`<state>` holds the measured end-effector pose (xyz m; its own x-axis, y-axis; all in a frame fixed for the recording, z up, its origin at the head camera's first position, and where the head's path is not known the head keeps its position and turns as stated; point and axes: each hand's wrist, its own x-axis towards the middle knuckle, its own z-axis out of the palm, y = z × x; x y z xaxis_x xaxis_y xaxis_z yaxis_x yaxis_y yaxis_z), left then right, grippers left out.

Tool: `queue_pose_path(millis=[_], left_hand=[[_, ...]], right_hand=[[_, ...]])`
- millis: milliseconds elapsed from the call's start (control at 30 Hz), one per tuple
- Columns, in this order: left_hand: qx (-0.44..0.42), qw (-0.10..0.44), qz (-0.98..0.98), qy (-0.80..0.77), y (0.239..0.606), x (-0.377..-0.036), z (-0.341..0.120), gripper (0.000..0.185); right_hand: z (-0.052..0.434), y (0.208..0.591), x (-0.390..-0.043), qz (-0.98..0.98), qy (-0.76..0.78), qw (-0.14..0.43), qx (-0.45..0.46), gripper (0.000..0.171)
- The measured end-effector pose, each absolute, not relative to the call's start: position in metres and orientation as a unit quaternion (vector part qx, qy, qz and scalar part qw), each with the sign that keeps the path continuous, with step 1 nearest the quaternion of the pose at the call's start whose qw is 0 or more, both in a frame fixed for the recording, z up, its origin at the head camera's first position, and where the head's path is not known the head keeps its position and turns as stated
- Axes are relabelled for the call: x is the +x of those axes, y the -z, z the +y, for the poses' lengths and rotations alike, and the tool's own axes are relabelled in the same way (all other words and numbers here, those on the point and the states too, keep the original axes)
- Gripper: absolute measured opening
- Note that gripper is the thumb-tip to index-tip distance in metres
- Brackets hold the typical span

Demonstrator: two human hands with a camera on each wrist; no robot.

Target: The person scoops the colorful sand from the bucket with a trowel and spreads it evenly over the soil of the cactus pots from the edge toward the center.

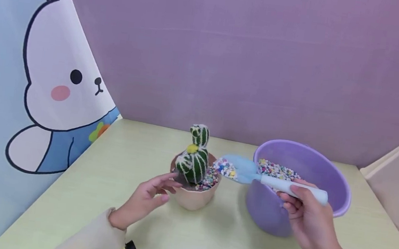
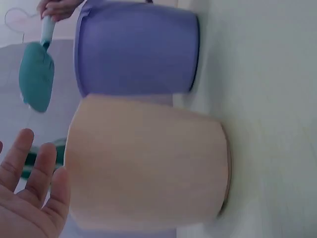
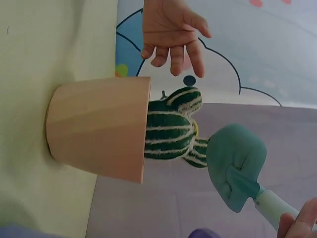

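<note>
Spanning the back: a plain purple backdrop point(image 1: 228, 62), its lower edge meeting the far side of the table.
Pale table: a light yellow-green top point(image 1: 186, 242) bearing both containers, which stand apart from each other.
Rabbit panel: a light blue sheet point(image 1: 44, 61) on the left, printed with a white rabbit in blue clothes.
Purple bucket: a wide container point(image 1: 266, 218) on the right, with multicoloured pebbles point(image 1: 279, 170) inside.
Peach pot: an upright planter point(image 1: 192, 199) near the middle of the table, left of the bucket; pebbles cover the right part of its fill, while a dark surface shows on the left.
Blue trowel: a scoop point(image 1: 270, 182) with a pale handle, its blade raised above rim level between bucket and pot, the tip towards the cactus.
Green cactus: a white-striped plant point(image 1: 198, 163) set in the pot, with one small arm and a narrower top.
Left hand: beside the cactus point(image 1: 147, 196), fingers extended and loosely spread, holding nothing; the right wrist view shows it clear of the pot.
Right hand: over the bucket's near side point(image 1: 312, 219), thumb and fingers gripping the trowel handle.
Scooped pebbles: a small heap point(image 1: 225, 167) at the blade's front.
Yellow flower: a little tuft point(image 1: 192, 148) on the cactus.
</note>
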<state>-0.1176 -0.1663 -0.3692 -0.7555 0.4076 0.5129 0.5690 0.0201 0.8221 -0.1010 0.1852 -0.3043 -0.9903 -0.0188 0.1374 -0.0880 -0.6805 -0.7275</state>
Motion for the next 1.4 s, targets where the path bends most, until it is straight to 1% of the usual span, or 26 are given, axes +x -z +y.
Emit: queue_pose_path(millis=[167, 300, 433, 600, 767, 900, 1067, 1400], left_hand=[[-0.286, 0.060, -0.723, 0.626, 0.367, -0.125, -0.187, 0.038], [-0.246, 0.070, -0.765, 0.591, 0.368, -0.137, -0.200, 0.031], [-0.234, 0.075, -0.798, 0.550, 0.372, -0.154, -0.210, 0.036], [-0.249, 0.065, -0.808, 0.530, 0.379, -0.177, -0.220, 0.050], [-0.255, 0.002, -0.823, 0.508, 0.386, -0.202, -0.223, 0.076], [-0.266, -0.048, -0.819, 0.506, 0.390, -0.219, -0.219, 0.090], [-0.288, -0.073, -0.803, 0.517, 0.396, -0.230, -0.210, 0.101], [-0.319, -0.090, -0.770, 0.545, 0.403, -0.234, -0.200, 0.109]], right_hand=[[0.176, 0.303, -0.100, -0.416, -0.907, 0.023, 0.059, 0.027], [0.170, 0.302, -0.099, -0.428, -0.902, 0.026, 0.048, 0.026], [0.165, 0.302, -0.098, -0.438, -0.898, 0.027, 0.036, 0.024], [0.159, 0.304, -0.097, -0.455, -0.889, 0.028, 0.038, 0.023], [0.157, 0.306, -0.096, -0.475, -0.879, 0.030, 0.039, 0.022], [0.155, 0.306, -0.095, -0.499, -0.866, 0.030, 0.021, 0.020], [0.149, 0.306, -0.094, -0.542, -0.840, 0.028, -0.028, 0.016], [0.138, 0.304, -0.097, -0.608, -0.788, 0.020, -0.096, 0.013]])
